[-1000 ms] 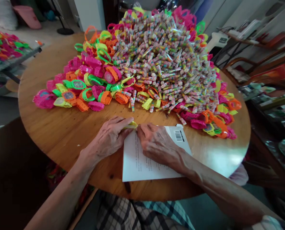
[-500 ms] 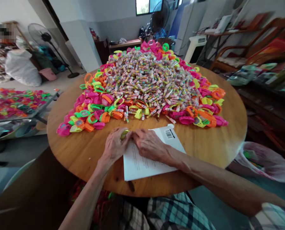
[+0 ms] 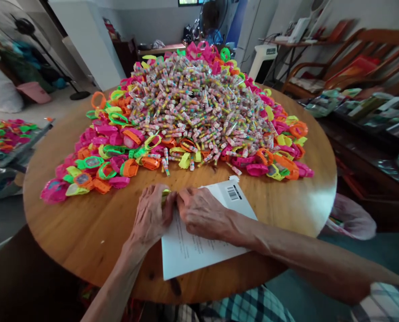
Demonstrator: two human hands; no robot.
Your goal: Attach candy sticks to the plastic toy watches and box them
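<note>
My left hand (image 3: pixel 152 213) is closed around a yellow plastic toy watch (image 3: pixel 166 193), of which only a small part shows between thumb and fingers. Pressed against that thumb are the curled fingers of my right hand (image 3: pixel 204 214), and what they pinch is hidden. The right hand rests over a white printed sheet (image 3: pixel 199 257) with a barcode near its far right corner. Beyond the hands rises a large heap of small clear-wrapped candy tubes (image 3: pixel 193 98). Pink, orange, green and yellow toy watches (image 3: pixel 92 163) surround the heap.
Everything lies on a round wooden table (image 3: pixel 61 228). A second surface with more coloured toys (image 3: pixel 8 136) stands at the left. A plastic bag (image 3: pixel 352 219) hangs low at the right, and a wooden armchair (image 3: pixel 340 67) stands behind.
The view has tilted down and shifted, so the table appears larger and further left. Both hands stay together at the sheet's left edge, still around the yellow toy watch.
</note>
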